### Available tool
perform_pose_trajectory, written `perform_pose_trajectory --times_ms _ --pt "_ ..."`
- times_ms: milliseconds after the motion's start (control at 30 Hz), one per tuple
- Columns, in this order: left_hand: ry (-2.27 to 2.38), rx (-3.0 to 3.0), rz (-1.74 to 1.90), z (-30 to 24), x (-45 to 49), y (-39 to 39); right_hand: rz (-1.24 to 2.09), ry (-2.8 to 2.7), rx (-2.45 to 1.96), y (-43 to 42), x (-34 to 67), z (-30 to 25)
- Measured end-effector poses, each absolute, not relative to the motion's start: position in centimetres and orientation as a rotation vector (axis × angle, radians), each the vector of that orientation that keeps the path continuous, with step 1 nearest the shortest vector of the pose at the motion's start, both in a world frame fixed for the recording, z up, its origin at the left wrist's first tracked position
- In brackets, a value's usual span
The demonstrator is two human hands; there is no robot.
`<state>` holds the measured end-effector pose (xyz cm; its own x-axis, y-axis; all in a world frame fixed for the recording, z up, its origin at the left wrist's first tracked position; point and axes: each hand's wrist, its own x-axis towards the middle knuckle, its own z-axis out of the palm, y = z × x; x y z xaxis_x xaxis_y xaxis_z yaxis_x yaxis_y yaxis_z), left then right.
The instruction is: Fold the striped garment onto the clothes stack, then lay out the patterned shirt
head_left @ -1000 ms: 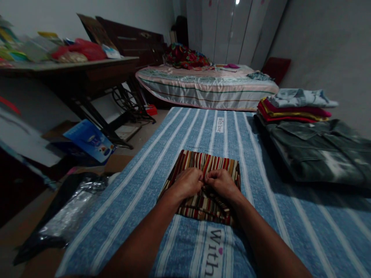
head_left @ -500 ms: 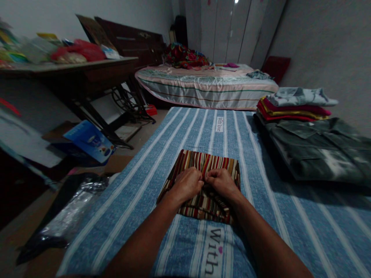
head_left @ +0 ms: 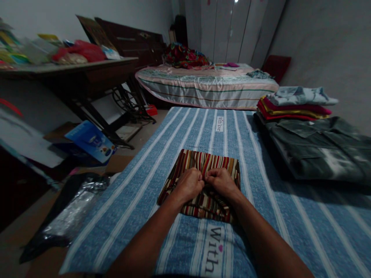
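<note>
A folded garment with red, brown, cream and black stripes (head_left: 210,157) lies on the blue, white-striped bed cover (head_left: 162,162). My left hand (head_left: 189,183) is closed on the middle of it, knuckles up, fingers curled into the fabric. Close beside it, my right hand (head_left: 220,181) pinches the same garment, thumb and fingers together. A small gap separates the two hands, and the cloth puckers around them. The part inside my fingers is hidden. Which kind of garment it is, I cannot tell.
On the right rest a folded dark green jacket (head_left: 319,148) and a stack of folded red and yellow clothes (head_left: 292,112). A second bed (head_left: 208,88) stands beyond. To the left are a sewing-machine table (head_left: 116,63), a blue box (head_left: 91,141) and a plastic-wrapped package (head_left: 69,212).
</note>
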<state>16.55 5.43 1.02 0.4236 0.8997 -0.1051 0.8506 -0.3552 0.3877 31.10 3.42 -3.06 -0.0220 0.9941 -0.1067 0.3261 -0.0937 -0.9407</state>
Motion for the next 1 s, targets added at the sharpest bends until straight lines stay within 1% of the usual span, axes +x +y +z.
perform_pose_trajectory --times_ms 433,1000 --pt "1.414 2.251 0.456 0.4 16.0 5.0 1.176 -1.412 -1.453 3.5 31.2 -3.0" --pt "1.251 2.077 0.498 0.6 14.9 5.5 1.294 -1.364 -1.388 3.4 31.2 -2.9"
